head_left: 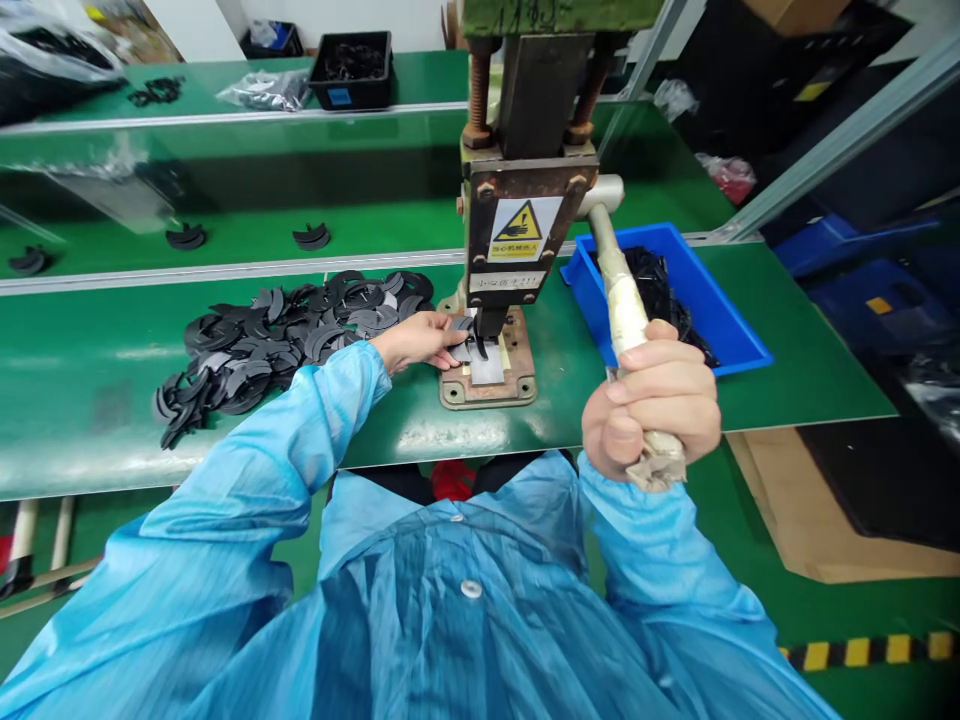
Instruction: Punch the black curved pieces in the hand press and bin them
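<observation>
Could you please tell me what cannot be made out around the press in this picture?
Press: top cut off by the head view's upper edge.
Dark part: partly covered by the left hand, head view.
Lever handle: grip mostly covered by the right hand, head view.
Blue tray: contents' shapes unclear, partly blocked by the lever handle, head view.

The press (529,180) stands upright ahead of me, blocking a straight reach across the bench (397,430). Left of it, the pile (270,350) bars a low sweep, but I could slide a hand along the front edge. On my right, the lever (624,290) slants over the bin (735,350); bare green shows between bin and press.
</observation>
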`<state>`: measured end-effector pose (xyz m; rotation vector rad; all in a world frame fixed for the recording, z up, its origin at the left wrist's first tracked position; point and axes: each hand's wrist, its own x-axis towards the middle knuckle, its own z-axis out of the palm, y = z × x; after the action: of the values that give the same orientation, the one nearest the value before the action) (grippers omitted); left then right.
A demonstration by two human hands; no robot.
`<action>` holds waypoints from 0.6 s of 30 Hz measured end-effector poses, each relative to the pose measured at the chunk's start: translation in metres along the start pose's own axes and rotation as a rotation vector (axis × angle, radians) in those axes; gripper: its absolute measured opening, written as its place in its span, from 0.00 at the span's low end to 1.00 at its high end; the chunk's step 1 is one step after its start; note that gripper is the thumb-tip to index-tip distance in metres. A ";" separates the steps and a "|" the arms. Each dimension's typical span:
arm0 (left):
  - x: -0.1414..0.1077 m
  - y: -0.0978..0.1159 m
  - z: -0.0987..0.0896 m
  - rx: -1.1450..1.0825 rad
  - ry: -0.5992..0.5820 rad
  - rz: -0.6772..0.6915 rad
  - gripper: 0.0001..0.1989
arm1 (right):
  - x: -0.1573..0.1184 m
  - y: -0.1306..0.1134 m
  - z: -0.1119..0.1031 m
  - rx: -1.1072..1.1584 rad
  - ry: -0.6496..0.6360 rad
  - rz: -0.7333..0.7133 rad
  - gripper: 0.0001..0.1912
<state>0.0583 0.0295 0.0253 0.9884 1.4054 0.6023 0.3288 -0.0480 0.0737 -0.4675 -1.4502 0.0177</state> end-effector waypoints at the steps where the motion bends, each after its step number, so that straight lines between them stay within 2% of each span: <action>1: -0.001 0.000 0.001 -0.022 0.004 -0.022 0.18 | -0.001 0.000 0.000 0.001 0.004 -0.005 0.20; 5: -0.002 -0.002 0.007 -0.083 0.020 -0.034 0.16 | 0.003 0.000 0.006 0.003 0.046 -0.020 0.18; 7: -0.002 -0.004 0.008 -0.098 0.019 -0.016 0.17 | 0.020 -0.001 0.010 0.040 0.074 -0.057 0.17; 9: -0.004 -0.006 0.009 -0.118 0.014 0.017 0.18 | 0.048 -0.002 0.013 0.092 0.068 -0.077 0.12; 10: -0.007 -0.007 0.009 -0.131 0.014 0.035 0.18 | 0.064 -0.002 0.015 0.119 0.045 -0.075 0.14; 12: -0.016 -0.010 0.008 -0.160 0.017 0.079 0.18 | 0.093 -0.001 0.015 0.164 -0.008 -0.021 0.23; 14: -0.033 -0.014 0.006 -0.187 0.019 0.134 0.18 | 0.106 0.003 0.014 0.163 -0.023 0.047 0.29; 16: -0.055 -0.020 0.002 -0.212 -0.002 0.206 0.20 | 0.093 0.009 0.012 0.085 0.003 0.119 0.29; 18: -0.080 -0.025 0.000 -0.231 -0.044 0.281 0.22 | 0.055 0.012 0.013 0.001 -0.024 0.213 0.26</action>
<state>0.0435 -0.0504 0.0461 1.0125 1.1363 0.9235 0.3272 -0.0169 0.1228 -0.6209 -1.4182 0.1952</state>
